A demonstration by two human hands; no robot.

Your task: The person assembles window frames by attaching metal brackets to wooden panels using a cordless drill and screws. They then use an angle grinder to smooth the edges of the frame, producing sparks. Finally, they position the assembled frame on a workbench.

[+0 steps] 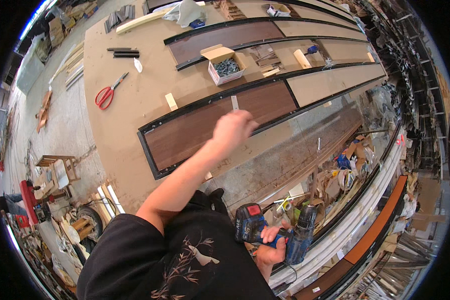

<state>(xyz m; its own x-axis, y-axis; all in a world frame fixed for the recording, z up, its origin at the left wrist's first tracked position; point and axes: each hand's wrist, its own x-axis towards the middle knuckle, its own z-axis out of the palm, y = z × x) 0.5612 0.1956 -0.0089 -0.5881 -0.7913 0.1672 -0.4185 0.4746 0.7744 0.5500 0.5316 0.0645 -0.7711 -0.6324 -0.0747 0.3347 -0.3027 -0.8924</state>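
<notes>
My left hand [234, 129] reaches over a dark brown wood-grain panel [187, 135] framed in black profiles. It is blurred and its fingers are curled, so whether it holds anything cannot be told. A small light metal plate with holes [234, 102] lies just beyond it, its near end hidden by the hand. My right hand [273, 247] grips a blue and black cordless drill [300, 234] by its handle at my side. An open cardboard box of screws [226, 68] stands on the table [108, 138] beyond the framed panel. A small wood block [171, 102] touches the far side of the frame.
Red-handled scissors [105, 96], a small white bottle [138, 65] and dark strips [123, 52] lie on the table's left part. More framed panels [225, 37] lie farther off. Offcuts and rubbish [345, 165] and long white profiles [363, 191] are at the right; a wooden stool [56, 161] stands left.
</notes>
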